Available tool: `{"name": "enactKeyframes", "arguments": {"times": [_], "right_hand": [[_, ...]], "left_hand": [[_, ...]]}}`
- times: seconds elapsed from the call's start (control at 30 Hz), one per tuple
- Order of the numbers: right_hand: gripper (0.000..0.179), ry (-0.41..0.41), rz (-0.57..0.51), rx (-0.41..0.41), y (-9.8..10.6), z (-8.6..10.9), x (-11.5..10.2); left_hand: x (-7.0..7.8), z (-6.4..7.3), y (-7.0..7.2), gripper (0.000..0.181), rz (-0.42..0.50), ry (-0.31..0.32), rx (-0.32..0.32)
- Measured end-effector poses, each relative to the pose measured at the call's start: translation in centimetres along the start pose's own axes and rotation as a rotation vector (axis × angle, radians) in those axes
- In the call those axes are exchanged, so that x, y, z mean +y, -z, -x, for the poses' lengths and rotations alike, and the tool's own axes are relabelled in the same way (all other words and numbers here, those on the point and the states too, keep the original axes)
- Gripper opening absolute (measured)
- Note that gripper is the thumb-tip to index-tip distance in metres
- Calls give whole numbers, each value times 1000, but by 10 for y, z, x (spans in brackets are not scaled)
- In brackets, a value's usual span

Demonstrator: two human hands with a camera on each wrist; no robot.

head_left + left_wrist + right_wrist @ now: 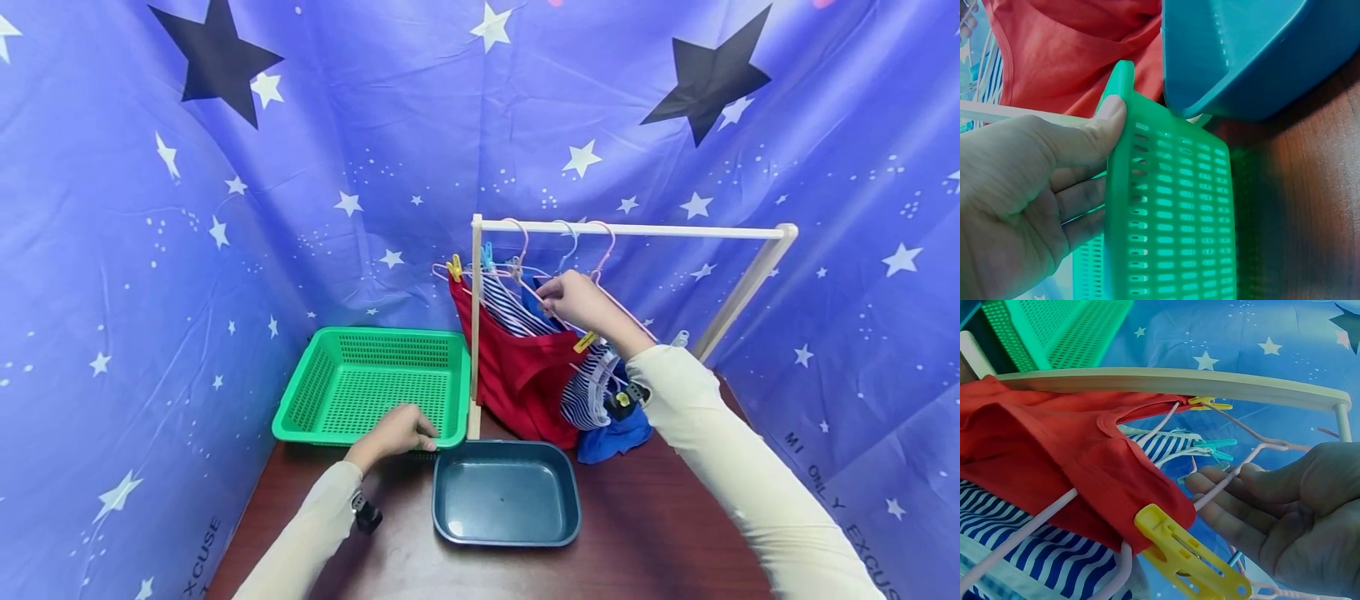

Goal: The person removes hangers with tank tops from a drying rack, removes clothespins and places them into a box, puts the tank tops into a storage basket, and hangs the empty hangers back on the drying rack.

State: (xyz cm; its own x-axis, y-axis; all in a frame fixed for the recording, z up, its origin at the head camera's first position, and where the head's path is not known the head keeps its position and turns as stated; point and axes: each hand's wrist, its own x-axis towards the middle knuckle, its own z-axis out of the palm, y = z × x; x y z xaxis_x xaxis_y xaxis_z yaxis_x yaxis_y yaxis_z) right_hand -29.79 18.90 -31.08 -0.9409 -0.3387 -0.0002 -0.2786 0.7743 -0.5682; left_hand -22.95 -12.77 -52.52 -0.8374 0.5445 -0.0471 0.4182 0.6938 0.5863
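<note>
My left hand (pixel 397 432) grips the rim of a green perforated basket (pixel 1175 212) at its front right corner, thumb outside and fingers inside. Up at the clothes rack (pixel 637 228), my right hand (pixel 573 298) pinches one arm of a pink hanger (pixel 1213 489) between thumb and fingers. A red sleeveless garment (pixel 517 367) hangs from that hanger, with a yellow clothespin (pixel 1191 553) on its near shoulder and another yellow clothespin (pixel 454 267) on the far one. Behind it hang a navy-and-white striped garment (pixel 581 402) and a blue garment (pixel 618 435), both partly hidden.
A dark teal tray (pixel 502 500) sits on the brown table (pixel 645 525), in front of the rack and right beside the basket. The rack's left post (pixel 476 333) stands close to the basket's right side. A purple-blue star-patterned curtain (pixel 405 100) surrounds the table.
</note>
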Motion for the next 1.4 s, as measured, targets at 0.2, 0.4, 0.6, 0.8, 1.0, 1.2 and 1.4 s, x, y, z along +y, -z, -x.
{"name": "enactKeyframes", "arguments": {"times": [0.2, 0.4, 0.6, 0.8, 1.0, 1.2, 1.4], "right_hand": [[29, -59, 13, 1, -4, -3, -2], [19, -107, 100, 6, -7, -2, -8], [13, -152, 156, 26, -8, 0, -11], [12, -154, 167, 18, -7, 0, -11], [12, -152, 199, 2, -8, -1, -13], [14, -164, 208, -25, -7, -2, -15], [15, -159, 220, -31, -6, -1, -17]], "left_hand": [[1, -3, 4, 17, 19, -34, -23], [2, -5, 6, 12, 24, 9, -50], [5, -8, 3, 9, -75, -17, -52], [8, -8, 0, 19, -153, -44, -46], [13, -9, 1, 27, -177, -44, -74], [15, -11, 0, 28, -222, -32, -97], [18, -8, -5, 17, -380, -72, -55]]}}
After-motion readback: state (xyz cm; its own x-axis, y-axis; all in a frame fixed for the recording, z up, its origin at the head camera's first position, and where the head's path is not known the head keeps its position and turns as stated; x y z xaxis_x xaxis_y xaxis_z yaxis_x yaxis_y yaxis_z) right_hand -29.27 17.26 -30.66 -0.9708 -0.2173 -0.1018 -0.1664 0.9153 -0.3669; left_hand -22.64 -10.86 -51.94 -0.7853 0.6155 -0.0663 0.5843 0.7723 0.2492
